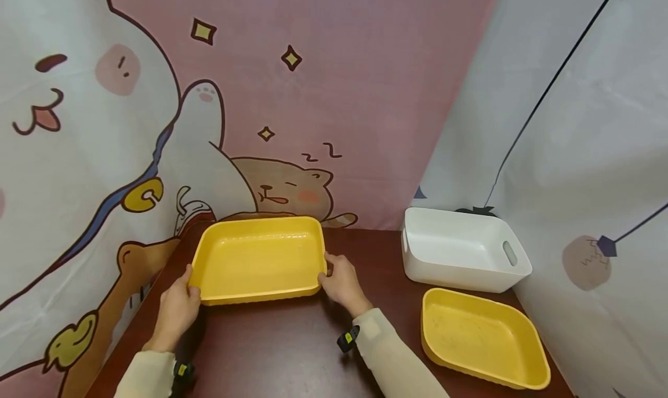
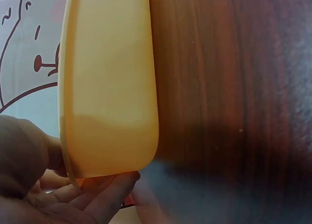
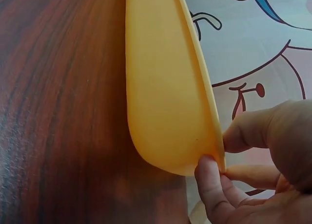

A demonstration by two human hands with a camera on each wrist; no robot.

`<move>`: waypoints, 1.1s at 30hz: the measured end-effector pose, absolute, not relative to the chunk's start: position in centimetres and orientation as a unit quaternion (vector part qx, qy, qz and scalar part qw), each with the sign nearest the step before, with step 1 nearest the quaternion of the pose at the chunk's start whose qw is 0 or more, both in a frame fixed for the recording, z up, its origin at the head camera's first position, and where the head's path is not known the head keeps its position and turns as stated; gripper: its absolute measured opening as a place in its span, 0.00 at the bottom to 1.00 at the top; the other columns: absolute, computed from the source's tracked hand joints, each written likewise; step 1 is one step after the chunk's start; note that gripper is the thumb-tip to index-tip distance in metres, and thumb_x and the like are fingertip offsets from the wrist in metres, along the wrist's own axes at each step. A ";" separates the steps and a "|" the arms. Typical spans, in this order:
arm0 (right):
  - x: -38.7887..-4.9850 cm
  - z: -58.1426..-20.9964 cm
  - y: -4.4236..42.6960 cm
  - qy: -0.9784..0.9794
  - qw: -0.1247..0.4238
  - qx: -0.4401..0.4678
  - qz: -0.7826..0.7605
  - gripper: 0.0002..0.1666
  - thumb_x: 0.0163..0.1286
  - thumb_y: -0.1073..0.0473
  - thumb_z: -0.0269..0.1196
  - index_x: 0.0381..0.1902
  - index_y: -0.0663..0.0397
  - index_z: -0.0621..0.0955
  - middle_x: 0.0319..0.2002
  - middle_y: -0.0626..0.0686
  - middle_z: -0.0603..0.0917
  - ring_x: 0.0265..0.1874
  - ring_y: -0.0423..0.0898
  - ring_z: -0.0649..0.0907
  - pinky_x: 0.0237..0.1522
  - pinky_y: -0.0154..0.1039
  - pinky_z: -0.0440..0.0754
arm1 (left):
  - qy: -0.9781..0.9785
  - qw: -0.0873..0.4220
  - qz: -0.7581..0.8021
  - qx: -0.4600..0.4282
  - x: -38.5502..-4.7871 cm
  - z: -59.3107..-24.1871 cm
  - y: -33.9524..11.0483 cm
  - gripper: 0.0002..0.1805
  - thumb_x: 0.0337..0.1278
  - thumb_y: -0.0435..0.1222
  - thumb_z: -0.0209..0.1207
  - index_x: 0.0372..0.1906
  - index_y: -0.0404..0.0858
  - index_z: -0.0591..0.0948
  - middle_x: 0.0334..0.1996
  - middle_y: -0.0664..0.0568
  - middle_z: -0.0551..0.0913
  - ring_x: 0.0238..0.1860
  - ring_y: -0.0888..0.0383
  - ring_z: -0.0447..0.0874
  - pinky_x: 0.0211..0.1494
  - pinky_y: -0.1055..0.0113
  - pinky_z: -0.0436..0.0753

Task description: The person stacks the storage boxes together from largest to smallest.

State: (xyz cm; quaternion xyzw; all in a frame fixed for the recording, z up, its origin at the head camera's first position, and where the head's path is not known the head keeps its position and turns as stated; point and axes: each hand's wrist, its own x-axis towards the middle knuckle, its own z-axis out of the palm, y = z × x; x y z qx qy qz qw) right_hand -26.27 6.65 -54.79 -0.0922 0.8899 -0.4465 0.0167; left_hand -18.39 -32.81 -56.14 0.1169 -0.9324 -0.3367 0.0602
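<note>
A shallow yellow tray (image 1: 261, 264) with rounded corners is at the far left of the table, between my two hands. My left hand (image 1: 177, 308) grips its left end near the front corner. In the left wrist view the thumb lies at the rim and the fingers (image 2: 109, 199) reach under the end wall. My right hand (image 1: 344, 285) pinches the right end near the front corner. In the right wrist view its fingertips (image 3: 208, 168) touch the outer wall just below the rim. Whether the tray's bottom touches the table cannot be told.
On the right stands a white bin (image 1: 464, 273) with handle holes. In front of it lies a second yellow tray (image 1: 480, 340), near the right edge of the dark wooden table (image 1: 271, 351). Printed cloth (image 1: 376, 96) hangs behind and along the sides.
</note>
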 end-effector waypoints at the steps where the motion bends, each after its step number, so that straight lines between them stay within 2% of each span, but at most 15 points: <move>1: -26.3 -54.7 6.7 0.890 0.015 -0.091 -0.446 0.40 0.77 0.67 0.73 0.83 0.72 0.77 0.64 0.71 0.85 0.37 0.46 0.82 0.37 0.33 0.84 | -0.934 0.063 -0.333 0.115 -18.4 -56.0 -32.8 0.36 0.90 0.32 0.48 0.92 0.26 0.57 0.89 0.24 0.63 0.50 0.36 0.83 0.56 0.46 0.91; 4: -26.3 -54.5 6.7 0.895 0.013 -0.089 -0.437 0.39 0.75 0.67 0.74 0.81 0.73 0.78 0.69 0.73 0.86 0.30 0.44 0.78 0.31 0.31 0.80 | -0.937 0.062 -0.324 0.110 -18.6 -55.8 -32.7 0.36 0.89 0.32 0.49 0.91 0.25 0.59 0.87 0.22 0.65 0.35 0.44 0.76 0.38 0.60 0.82; 6: -26.3 -54.4 6.8 0.898 0.014 -0.085 -0.431 0.39 0.75 0.67 0.75 0.80 0.74 0.79 0.71 0.73 0.86 0.26 0.44 0.75 0.29 0.31 0.78 | -0.938 0.055 -0.325 0.111 -18.6 -55.8 -32.6 0.36 0.89 0.32 0.49 0.91 0.25 0.59 0.86 0.21 0.66 0.30 0.48 0.70 0.33 0.64 0.77; 13: -26.0 -54.4 7.1 0.904 0.009 -0.079 -0.420 0.38 0.74 0.67 0.76 0.79 0.73 0.81 0.68 0.71 0.89 0.26 0.43 0.78 0.34 0.33 0.82 | -0.937 0.049 -0.327 0.116 -18.6 -55.9 -32.2 0.36 0.89 0.32 0.51 0.91 0.26 0.60 0.87 0.23 0.66 0.30 0.48 0.70 0.35 0.66 0.77; 16: -26.0 -54.3 7.3 0.905 0.010 -0.076 -0.419 0.38 0.73 0.67 0.76 0.79 0.72 0.81 0.61 0.68 0.91 0.27 0.43 0.79 0.35 0.34 0.84 | -0.936 0.051 -0.328 0.116 -18.6 -55.9 -32.2 0.36 0.88 0.32 0.51 0.91 0.26 0.61 0.87 0.23 0.66 0.31 0.47 0.71 0.34 0.66 0.76; 20: -25.7 -54.1 7.5 0.907 0.009 -0.073 -0.415 0.38 0.72 0.66 0.76 0.78 0.72 0.82 0.47 0.61 0.90 0.28 0.43 0.79 0.37 0.35 0.84 | -0.935 0.050 -0.333 0.113 -18.6 -56.1 -32.1 0.36 0.87 0.32 0.51 0.91 0.25 0.61 0.87 0.23 0.66 0.31 0.47 0.72 0.33 0.66 0.76; 24: -25.5 -54.0 7.7 0.906 0.005 -0.076 -0.416 0.39 0.71 0.67 0.77 0.78 0.72 0.82 0.42 0.59 0.89 0.28 0.44 0.80 0.36 0.36 0.84 | -0.932 0.045 -0.341 0.115 -18.5 -56.1 -31.9 0.37 0.88 0.32 0.51 0.91 0.25 0.60 0.87 0.22 0.65 0.30 0.49 0.70 0.30 0.67 0.76; 28: -25.0 -54.0 7.9 0.908 -0.008 -0.080 -0.412 0.38 0.71 0.68 0.77 0.77 0.72 0.83 0.59 0.69 0.92 0.45 0.55 0.90 0.47 0.43 0.91 | -0.934 0.053 -0.336 0.113 -18.4 -56.0 -31.7 0.36 0.87 0.32 0.52 0.91 0.25 0.62 0.87 0.24 0.66 0.31 0.48 0.71 0.32 0.66 0.76; 31: -24.6 -54.1 8.1 0.913 -0.022 -0.082 -0.400 0.36 0.71 0.67 0.77 0.76 0.72 0.83 0.68 0.72 0.90 0.56 0.60 0.90 0.52 0.47 0.91 | -0.935 0.058 -0.332 0.113 -18.4 -56.0 -31.3 0.36 0.86 0.32 0.53 0.90 0.25 0.64 0.86 0.25 0.68 0.32 0.47 0.73 0.34 0.66 0.76; 33: -24.4 -54.1 8.3 0.914 -0.027 -0.081 -0.396 0.36 0.72 0.66 0.77 0.76 0.72 0.83 0.62 0.71 0.91 0.49 0.58 0.89 0.47 0.45 0.91 | -0.935 0.059 -0.332 0.113 -18.4 -56.0 -31.1 0.36 0.86 0.32 0.53 0.90 0.24 0.64 0.86 0.24 0.68 0.32 0.47 0.72 0.34 0.66 0.76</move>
